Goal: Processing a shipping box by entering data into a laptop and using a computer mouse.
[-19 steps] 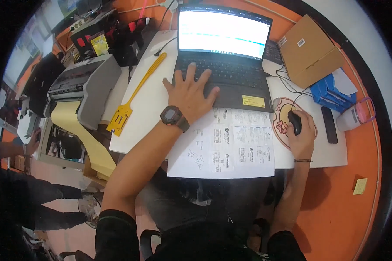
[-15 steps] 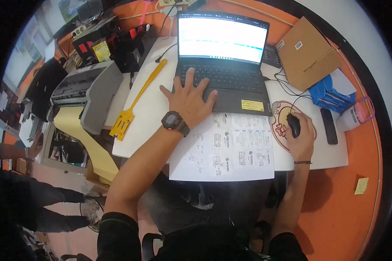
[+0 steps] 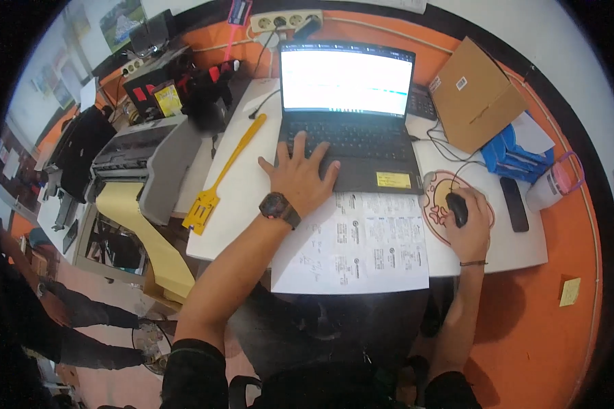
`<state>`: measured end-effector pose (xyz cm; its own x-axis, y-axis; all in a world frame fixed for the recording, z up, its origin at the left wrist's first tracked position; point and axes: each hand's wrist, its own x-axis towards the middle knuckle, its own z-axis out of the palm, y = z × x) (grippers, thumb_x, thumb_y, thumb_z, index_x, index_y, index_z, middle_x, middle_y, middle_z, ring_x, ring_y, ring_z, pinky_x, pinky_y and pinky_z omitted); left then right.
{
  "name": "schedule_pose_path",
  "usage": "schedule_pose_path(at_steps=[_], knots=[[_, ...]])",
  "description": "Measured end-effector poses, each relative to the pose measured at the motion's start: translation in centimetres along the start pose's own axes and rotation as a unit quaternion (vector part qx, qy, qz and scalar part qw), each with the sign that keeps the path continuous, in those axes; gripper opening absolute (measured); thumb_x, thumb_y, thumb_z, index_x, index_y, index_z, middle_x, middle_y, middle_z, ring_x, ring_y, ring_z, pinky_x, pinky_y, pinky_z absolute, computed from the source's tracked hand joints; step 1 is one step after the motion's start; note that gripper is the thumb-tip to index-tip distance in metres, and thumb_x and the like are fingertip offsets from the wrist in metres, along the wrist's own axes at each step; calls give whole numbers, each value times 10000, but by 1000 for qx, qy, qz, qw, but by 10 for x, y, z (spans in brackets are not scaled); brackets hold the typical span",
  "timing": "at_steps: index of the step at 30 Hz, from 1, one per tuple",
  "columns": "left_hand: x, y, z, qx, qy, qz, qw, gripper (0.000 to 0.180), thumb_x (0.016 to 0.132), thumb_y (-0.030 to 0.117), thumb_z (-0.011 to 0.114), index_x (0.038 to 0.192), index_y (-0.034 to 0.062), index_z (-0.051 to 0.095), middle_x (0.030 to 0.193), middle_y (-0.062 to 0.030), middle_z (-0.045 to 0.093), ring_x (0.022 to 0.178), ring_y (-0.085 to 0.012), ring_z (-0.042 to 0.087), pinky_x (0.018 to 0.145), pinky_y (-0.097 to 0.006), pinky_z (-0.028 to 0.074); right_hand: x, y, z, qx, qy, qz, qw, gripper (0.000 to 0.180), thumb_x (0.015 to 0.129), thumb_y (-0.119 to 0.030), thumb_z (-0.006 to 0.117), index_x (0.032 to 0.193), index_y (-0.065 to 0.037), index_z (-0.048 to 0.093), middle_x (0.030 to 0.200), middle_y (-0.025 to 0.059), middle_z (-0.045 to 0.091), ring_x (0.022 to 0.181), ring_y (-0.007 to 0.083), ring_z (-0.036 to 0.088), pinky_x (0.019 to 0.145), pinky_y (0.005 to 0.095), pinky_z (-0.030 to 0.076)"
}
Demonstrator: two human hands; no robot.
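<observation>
We hold the mouse (image 3: 458, 209) lengthwise beneath right fingers (image 3: 480, 203) curled round it. Our left fingers (image 3: 299, 144) (farther off) splay across the keyboard (image 3: 370, 136).

Nothing reads clearly: tiny print marks the sheet (image 3: 389, 273) at lower centre, laptop screen (image 3: 348, 78) at upper centre, yellow label (image 3: 393, 180) right of centre, box (image 3: 481, 99) at upper right.

Head-worn fisheye — down over desk (image 3: 516, 251)

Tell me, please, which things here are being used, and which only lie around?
In use: laptop, under the left hand; mouse, in the right hand; mouse mat; probably the receipt sheet.
Apparently just lying about: yellow swatter, cardboard box, phone, bottle.
</observation>
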<state>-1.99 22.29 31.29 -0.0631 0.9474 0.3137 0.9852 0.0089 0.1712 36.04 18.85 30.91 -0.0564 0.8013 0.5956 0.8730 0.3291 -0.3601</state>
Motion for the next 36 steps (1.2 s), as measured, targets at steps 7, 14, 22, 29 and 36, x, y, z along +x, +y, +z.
schedule_pose_path(at_steps=[7, 14, 22, 29, 36], knots=[[-7, 0, 0, 3, -12, 6, 1000, 579, 1114, 604, 544, 1626, 350, 635, 1744, -160, 419, 1570, -454, 388, 1189, -919, 253, -4, -4, -4, 15, -18, 8, 1000, 412, 892, -13, 815, 1298, -62, 760, 1403, 151, 671, 1313, 399, 671, 1114, 475, 556], [-5, 1, -2, 10, -24, 11, 1000, 575, 1119, 623, 522, 1651, 421, 604, 1770, -147, 394, 1595, -469, 357, 1191, -947, 194, -2, -4, -3, 14, -23, 11, 1000, 386, 915, 2, 809, 1293, -57, 760, 1408, 155, 665, 1321, 402, 663, 1130, 474, 544], [-2, 0, -2, 8, -36, 4, 999, 585, 1107, 641, 525, 1653, 442, 599, 1803, -135, 364, 1619, -500, 321, 1186, -960, 170, 0, -10, -2, 31, -12, 29, 999, 422, 902, 10, 810, 1314, -55, 750, 1419, 167, 660, 1320, 414, 665, 1136, 479, 544], [-3, 2, -4, 4, -47, -3, 999, 578, 1116, 641, 507, 1658, 457, 588, 1814, -136, 350, 1646, -511, 289, 1200, -955, 146, -1, -7, -3, 21, -20, 10, 1000, 409, 888, 8, 817, 1289, -42, 756, 1406, 177, 665, 1294, 415, 679, 1120, 476, 554], [-3, 0, -3, 3, -51, -1, 999, 587, 1117, 654, 500, 1667, 463, 578, 1823, -140, 336, 1651, -517, 284, 1213, -951, 132, -2, -6, -3, 23, -23, 5, 999, 360, 892, 0, 822, 1246, -37, 768, 1388, 181, 666, 1270, 411, 690, 1108, 471, 560]])
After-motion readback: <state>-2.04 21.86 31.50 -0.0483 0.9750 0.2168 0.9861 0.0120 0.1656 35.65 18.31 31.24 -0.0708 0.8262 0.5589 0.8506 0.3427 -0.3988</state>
